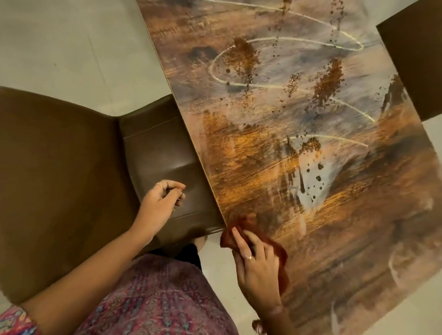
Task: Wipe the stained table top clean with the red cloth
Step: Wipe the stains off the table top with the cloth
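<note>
A long wooden table top [267,149] runs from the top of the view to the lower right. Brown crumbly stains [244,57] and pale curly streaks lie across its far and middle parts. The red cloth [247,226] lies bunched at the table's near left edge. My right hand [257,268] presses flat on the cloth with straight fingers, and part of the cloth sticks out past my fingertips and along my palm. My left hand [161,202] hovers over the brown chair seat with its fingers loosely curled, holding nothing.
A brown leather chair [59,170] stands at the table's left side, its seat tucked under the edge. A second brown chair [422,68] is at the right side. Pale floor tiles [67,41] surround the table.
</note>
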